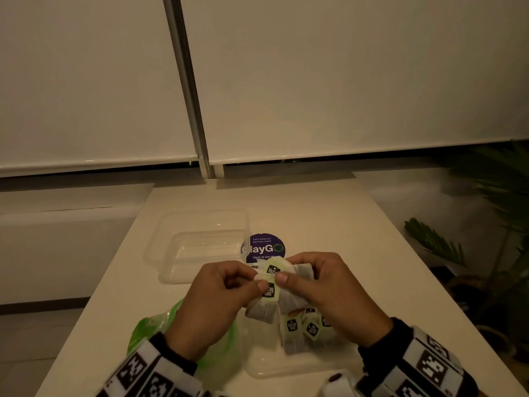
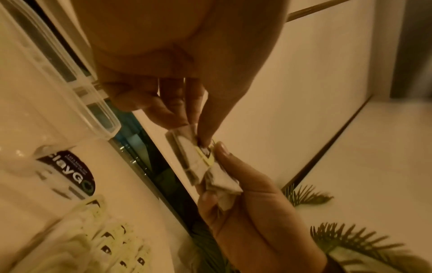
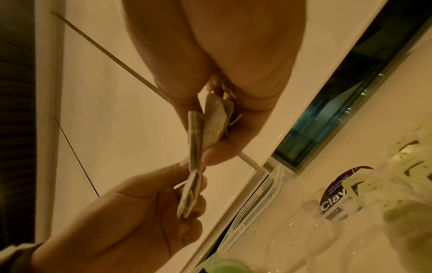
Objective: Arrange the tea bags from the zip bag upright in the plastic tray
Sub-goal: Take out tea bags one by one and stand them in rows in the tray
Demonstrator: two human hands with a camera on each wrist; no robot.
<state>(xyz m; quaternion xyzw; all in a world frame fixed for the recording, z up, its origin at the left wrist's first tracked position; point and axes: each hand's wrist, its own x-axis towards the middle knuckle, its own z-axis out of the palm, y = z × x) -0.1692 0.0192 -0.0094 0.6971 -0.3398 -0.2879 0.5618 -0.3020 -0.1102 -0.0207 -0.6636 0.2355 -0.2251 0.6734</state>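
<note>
Both hands meet above the table's middle and pinch a small bunch of tea bags (image 1: 272, 285) with pale green tags. My left hand (image 1: 257, 283) grips the bunch from the left and my right hand (image 1: 282, 277) from the right, thumbs almost touching. The left wrist view shows the bunch (image 2: 194, 162) between both hands' fingertips; in the right wrist view the bunch (image 3: 196, 144) is edge-on. The clear plastic tray (image 1: 177, 253) stands beyond my left hand with nothing in it. Several more tea bags (image 1: 303, 328) lie below my right hand. The green-edged zip bag (image 1: 148, 328) lies under my left wrist.
A round purple sticker (image 1: 266, 247) is on the white table (image 1: 329, 219) just right of the tray. Clear plastic (image 1: 286, 365) lies near the front edge. Plant leaves (image 1: 435, 242) reach in at the right, past the table's edge. Window blinds hang behind.
</note>
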